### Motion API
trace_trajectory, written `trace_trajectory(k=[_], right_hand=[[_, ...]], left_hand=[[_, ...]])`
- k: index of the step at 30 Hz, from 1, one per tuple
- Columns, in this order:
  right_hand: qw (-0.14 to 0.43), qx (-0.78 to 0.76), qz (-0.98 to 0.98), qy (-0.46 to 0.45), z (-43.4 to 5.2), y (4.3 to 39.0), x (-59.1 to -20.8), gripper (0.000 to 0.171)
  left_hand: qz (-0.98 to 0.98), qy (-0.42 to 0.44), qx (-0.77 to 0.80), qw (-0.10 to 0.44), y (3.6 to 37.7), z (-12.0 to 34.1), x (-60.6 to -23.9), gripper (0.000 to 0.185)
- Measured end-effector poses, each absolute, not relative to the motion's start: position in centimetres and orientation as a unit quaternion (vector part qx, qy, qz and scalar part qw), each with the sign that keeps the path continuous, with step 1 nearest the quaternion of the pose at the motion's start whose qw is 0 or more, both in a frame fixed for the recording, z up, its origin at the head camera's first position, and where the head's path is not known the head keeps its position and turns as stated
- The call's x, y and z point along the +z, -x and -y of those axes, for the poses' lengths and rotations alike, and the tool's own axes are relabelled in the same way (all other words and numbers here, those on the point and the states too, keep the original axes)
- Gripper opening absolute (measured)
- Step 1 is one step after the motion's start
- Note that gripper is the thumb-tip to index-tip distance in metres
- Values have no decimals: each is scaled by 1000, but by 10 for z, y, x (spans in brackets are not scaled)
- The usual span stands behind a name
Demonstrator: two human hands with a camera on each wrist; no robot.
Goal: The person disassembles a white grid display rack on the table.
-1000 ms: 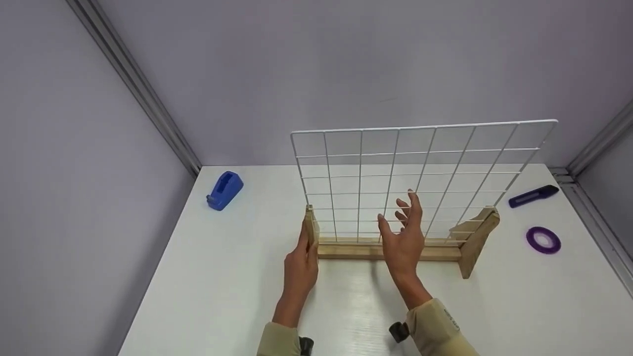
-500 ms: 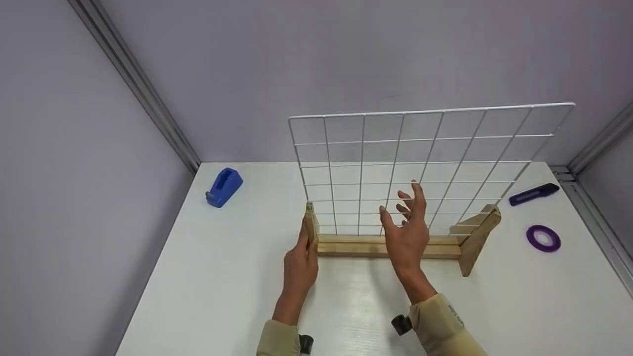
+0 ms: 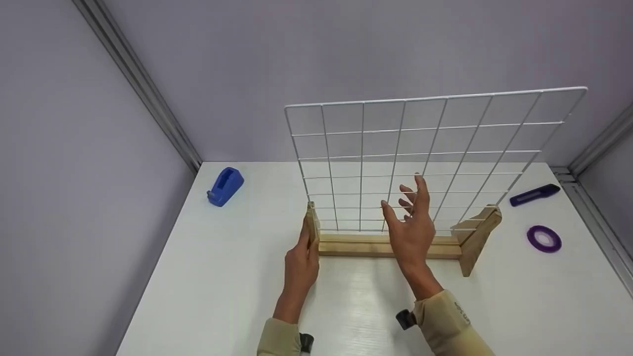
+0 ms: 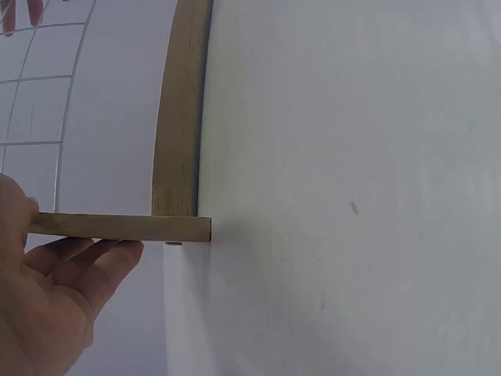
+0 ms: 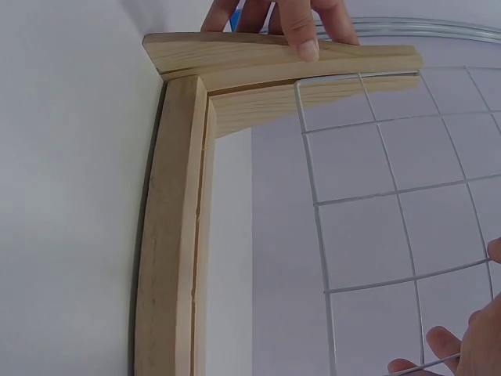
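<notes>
My left hand (image 3: 300, 262) grips the left side panel of a wooden frame, thumb on one face and fingers on the other; the left wrist view shows this panel (image 4: 117, 226) edge-on. In the frame's side grooves sits a white wire grid panel (image 3: 362, 132), leaning back. My right hand (image 3: 413, 237) holds the grid low on its middle, with thumb and fingers at the wires. In the right wrist view, a gap separates the grid's lower edge wire (image 5: 319, 204) from the wooden bottom rail (image 5: 174, 235).
A blue tape dispenser (image 3: 226, 187) stands at the back left of the white table (image 3: 212, 267). To the right lie a dark utility knife (image 3: 534, 195) and a purple roll of tape (image 3: 530, 239). Grey walls enclose the table's back and sides.
The wire grid has risen with my right hand, its lower edge moving farther above the bottom rail. My left hand stays on the side panel, and the wooden frame keeps its place.
</notes>
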State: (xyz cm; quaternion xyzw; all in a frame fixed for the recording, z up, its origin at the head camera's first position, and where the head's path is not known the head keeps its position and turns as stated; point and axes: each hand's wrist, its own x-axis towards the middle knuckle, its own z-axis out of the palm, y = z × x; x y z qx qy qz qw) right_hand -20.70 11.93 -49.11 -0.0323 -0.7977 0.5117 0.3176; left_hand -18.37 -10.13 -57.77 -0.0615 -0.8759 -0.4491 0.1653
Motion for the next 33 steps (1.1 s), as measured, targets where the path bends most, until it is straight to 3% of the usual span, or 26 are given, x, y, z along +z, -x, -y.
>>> trace_trajectory(k=[33], right_hand=[[345,504,791,8,-122,208,-456,85]], left_hand=[[876,53,-447,171,183,98,-579,58]])
